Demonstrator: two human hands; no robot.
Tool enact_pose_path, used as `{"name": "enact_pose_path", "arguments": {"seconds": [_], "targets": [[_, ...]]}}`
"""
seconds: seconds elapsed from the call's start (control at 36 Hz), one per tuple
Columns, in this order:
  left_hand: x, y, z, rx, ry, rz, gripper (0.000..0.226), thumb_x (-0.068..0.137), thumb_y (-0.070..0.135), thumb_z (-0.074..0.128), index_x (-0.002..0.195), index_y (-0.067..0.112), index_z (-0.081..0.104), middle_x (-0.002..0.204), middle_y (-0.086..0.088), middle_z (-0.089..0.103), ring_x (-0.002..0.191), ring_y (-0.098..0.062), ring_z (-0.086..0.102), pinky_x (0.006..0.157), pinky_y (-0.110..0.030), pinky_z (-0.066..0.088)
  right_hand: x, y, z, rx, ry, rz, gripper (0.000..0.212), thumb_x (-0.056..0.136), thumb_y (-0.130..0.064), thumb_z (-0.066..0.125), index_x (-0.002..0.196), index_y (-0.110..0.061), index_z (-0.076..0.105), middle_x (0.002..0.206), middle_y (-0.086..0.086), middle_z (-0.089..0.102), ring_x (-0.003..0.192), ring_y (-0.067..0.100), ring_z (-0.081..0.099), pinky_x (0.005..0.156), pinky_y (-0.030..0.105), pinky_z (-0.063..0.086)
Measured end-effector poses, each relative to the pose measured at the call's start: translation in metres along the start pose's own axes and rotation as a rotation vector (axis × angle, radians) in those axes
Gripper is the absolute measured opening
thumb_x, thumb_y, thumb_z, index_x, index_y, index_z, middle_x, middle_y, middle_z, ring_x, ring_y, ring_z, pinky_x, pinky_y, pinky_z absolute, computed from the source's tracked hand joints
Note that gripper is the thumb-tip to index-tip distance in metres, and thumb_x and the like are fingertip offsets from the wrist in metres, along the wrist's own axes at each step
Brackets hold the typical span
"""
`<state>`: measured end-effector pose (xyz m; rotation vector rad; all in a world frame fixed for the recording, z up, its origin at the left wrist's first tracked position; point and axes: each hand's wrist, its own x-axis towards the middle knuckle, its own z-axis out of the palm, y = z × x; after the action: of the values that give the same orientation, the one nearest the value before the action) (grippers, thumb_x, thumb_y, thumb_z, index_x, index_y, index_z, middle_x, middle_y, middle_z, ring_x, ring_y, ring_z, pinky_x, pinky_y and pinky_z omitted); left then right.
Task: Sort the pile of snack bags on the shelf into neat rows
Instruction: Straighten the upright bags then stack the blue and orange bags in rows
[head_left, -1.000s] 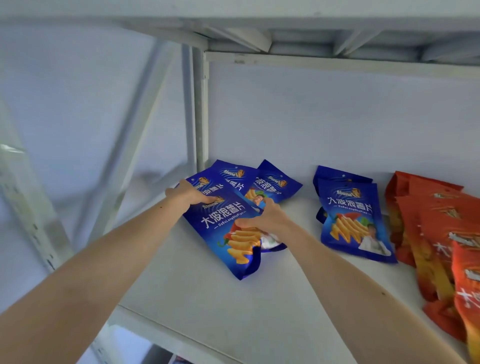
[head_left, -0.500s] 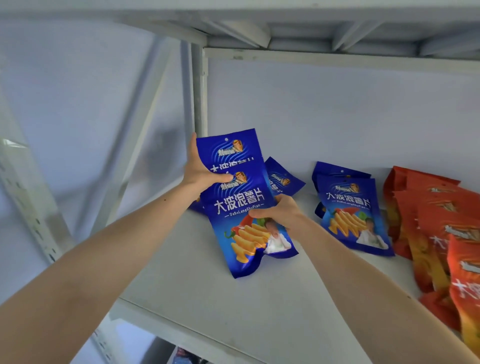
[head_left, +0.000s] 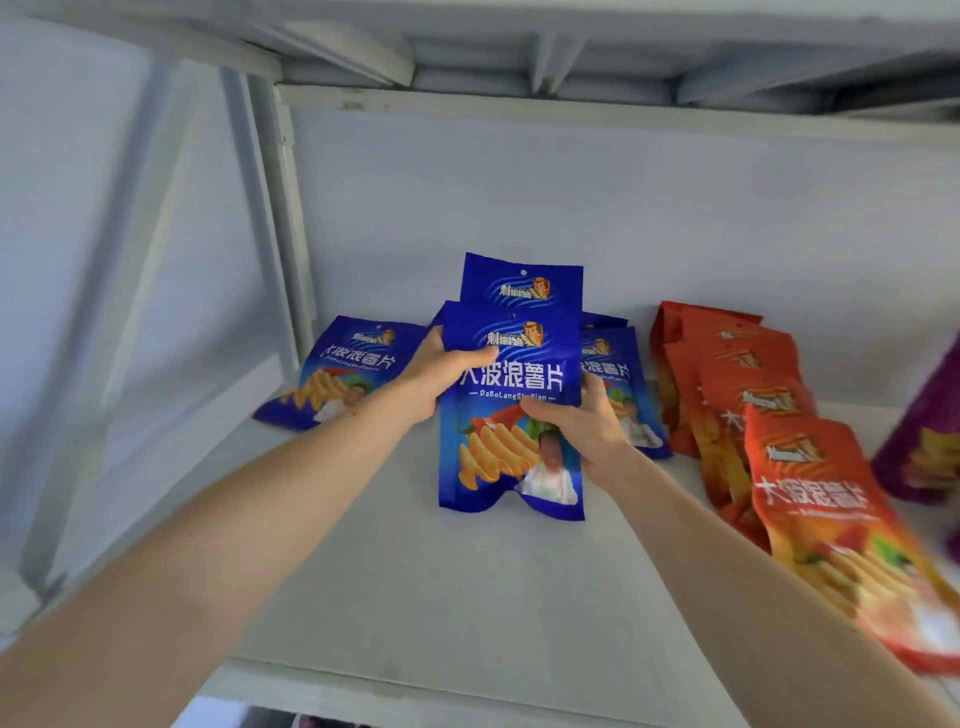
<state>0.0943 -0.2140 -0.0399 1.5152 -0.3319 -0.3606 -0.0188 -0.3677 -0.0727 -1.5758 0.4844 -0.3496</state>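
left hand (head_left: 441, 374): fingers curled round the upper left edge of the blue bags I'm holding, thumb across the front under the logo.
right hand (head_left: 587, 428): thumb pinches the front bag at its right edge, mid-height; fingers are behind it, can't see them.
held blue bags (head_left: 511, 405): at least two, stacked face-forward, the rear one's header sticks up above the front one. Roughly upright over the middle of the shelf (head_left: 415, 597). Can't tell whether the bottom edge touches the shelf or hangs just above it.
blue row (head_left: 618, 384): a couple of blue bags lying just right of and behind the held ones, partly hidden by my right hand. I read this as the drop target.
stray blue bag (head_left: 337, 374): lies flat by the left upright post (head_left: 283, 234), well apart from the other blue ones.
red bags (head_left: 748, 395): overlapping line running toward me on the right, looks already sorted.
purple bag (head_left: 919, 447): at the far right edge, blurred, can't say how it's arranged.
progress: past halfway, I'd say. Red done, blue partly gathered.
left to do: set the held bags onto the blue row, fetch the stray one on the left, square up the edges.
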Motion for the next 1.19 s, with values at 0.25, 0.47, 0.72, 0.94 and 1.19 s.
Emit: {"name": "enact_pose_path", "arguments": {"seconds": [0.25,0.47,0.72,0.94,1.19], "targets": [[-0.012,-0.020,0.088,0.144,-0.026,-0.137,0.038,0.067,0.017,0.088,0.091,0.019,0.059,0.099,-0.002,0.069,0.090,-0.023,0.068,0.082,-0.038,0.057,-0.035,0.013,-0.057,-0.266,0.406,0.026,0.065,0.075,-0.056,0.073,0.122,-0.018,0.048,0.111,0.000,0.066,0.090,0.020,0.066,0.080,0.037,0.055],[-0.019,-0.051,0.125,0.380,0.007,-0.062,0.052,0.069,0.040,0.084,0.112,0.023,0.060,0.114,0.001,0.070,0.089,-0.018,0.067,0.069,-0.027,0.050,-0.050,0.022,-0.075,-0.547,0.469,0.135,0.069,0.084,-0.058,0.061,0.128,-0.012,0.036,0.128,0.010,0.057,0.110,0.032,0.060,0.089,0.046,0.052],[-0.011,-0.061,0.131,0.606,0.163,-0.135,0.074,0.065,0.053,0.082,0.119,0.016,0.047,0.132,-0.007,0.056,0.120,-0.026,0.055,0.099,-0.038,0.047,-0.067,0.036,-0.046,-1.010,0.521,-0.127,0.076,0.090,-0.065,0.042,0.145,-0.015,0.029,0.153,0.009,0.028,0.139,0.032,0.026,0.112,0.046,0.023],[-0.003,-0.074,0.132,0.618,-0.028,0.075,0.090,0.086,0.047,0.065,0.154,0.034,0.008,0.156,-0.007,0.017,0.139,-0.030,0.033,0.109,-0.048,0.039,-0.081,0.042,-0.041,-1.045,0.354,-0.027,0.077,0.084,-0.076,0.034,0.148,-0.034,0.023,0.161,0.004,0.012,0.146,0.031,0.008,0.115,0.051,0.015],[0.010,-0.081,0.138,0.578,-0.041,0.018,0.074,0.094,0.047,0.054,0.154,0.025,0.016,0.153,-0.006,0.015,0.129,-0.029,0.047,0.101,-0.046,0.048,-0.067,0.046,-0.051,-0.937,0.272,-0.044,0.075,0.085,-0.069,0.046,0.148,-0.034,0.026,0.161,0.001,0.013,0.146,0.030,0.013,0.116,0.049,0.022]]}}
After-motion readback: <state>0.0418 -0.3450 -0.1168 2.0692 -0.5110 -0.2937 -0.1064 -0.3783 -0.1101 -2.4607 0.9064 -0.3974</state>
